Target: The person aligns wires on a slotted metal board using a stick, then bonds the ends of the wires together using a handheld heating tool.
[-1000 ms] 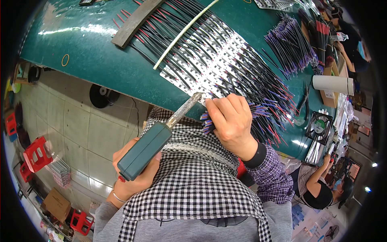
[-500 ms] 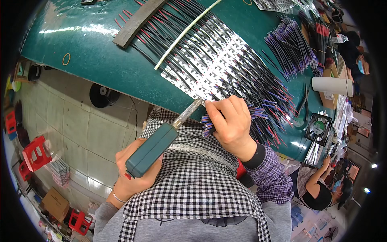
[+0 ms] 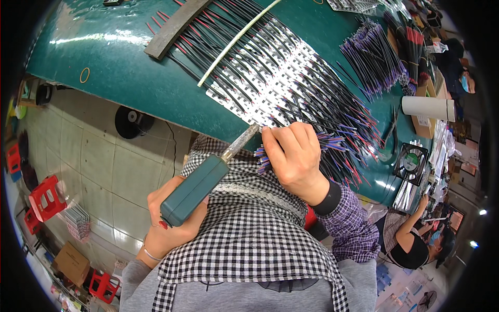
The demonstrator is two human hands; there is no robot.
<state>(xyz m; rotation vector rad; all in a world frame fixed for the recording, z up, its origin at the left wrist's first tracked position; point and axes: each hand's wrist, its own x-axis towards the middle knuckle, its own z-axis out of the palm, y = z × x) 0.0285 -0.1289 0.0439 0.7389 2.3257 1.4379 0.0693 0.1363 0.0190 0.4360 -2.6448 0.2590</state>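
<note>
A green pistol-shaped soldering iron (image 3: 195, 190) is gripped in my left hand (image 3: 174, 229), its metal tip touching or almost touching the near corner of a white circuit board panel (image 3: 266, 96). Rows of black wires (image 3: 332, 112) run out from both sides of that panel. My right hand (image 3: 295, 161) is closed over a bundle of wires (image 3: 264, 156) with blue, purple and red ends, which poke out on both sides of the palm. Thumb and forefinger pinch together beside the iron's tip; the wire end between them is too small to make out.
A dark flat bar (image 3: 176, 30) and a pale thin rod (image 3: 236, 44) lie across the wires. To the right are purple-ended wire bundles (image 3: 371, 60), a white cylinder (image 3: 429, 109), pliers (image 3: 392, 132) and a small fan (image 3: 410, 165). A co-worker (image 3: 413, 236) sits beyond the table's right side.
Both my hands have shifted very slightly left, the soldering iron and wire bundle moving with them. The co-worker's arms at the right have changed position.
</note>
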